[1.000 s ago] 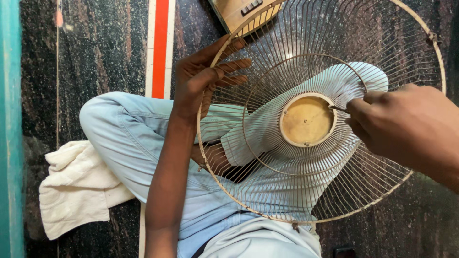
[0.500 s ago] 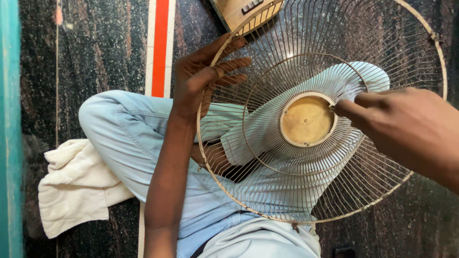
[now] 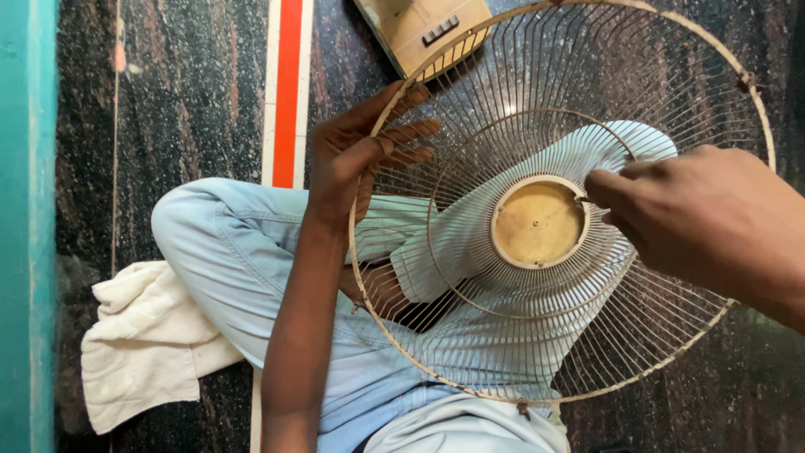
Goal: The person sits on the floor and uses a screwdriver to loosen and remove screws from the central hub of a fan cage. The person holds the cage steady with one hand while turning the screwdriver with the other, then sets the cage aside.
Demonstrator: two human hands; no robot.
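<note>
A round wire fan guard (image 3: 671, 92) with a dull yellow centre disc (image 3: 537, 223) is held above my crossed legs in light blue trousers (image 3: 226, 268). My left hand (image 3: 360, 151) grips the guard's outer rim at its left side, fingers curled through the wires. My right hand (image 3: 704, 218) is at the right edge of the centre disc, fingertips pinched together against the disc's ring. Whether it holds a small tool is hidden.
A white cloth (image 3: 142, 344) lies on the dark stone floor (image 3: 184, 101) by my left knee. A red and white stripe (image 3: 287, 84) runs across the floor. A beige box with buttons (image 3: 419, 29) sits at the top. A teal edge (image 3: 25, 226) borders the left.
My right hand has shifted slightly left, closer onto the centre disc's ring. The left hand and the guard have stayed nearly still.
</note>
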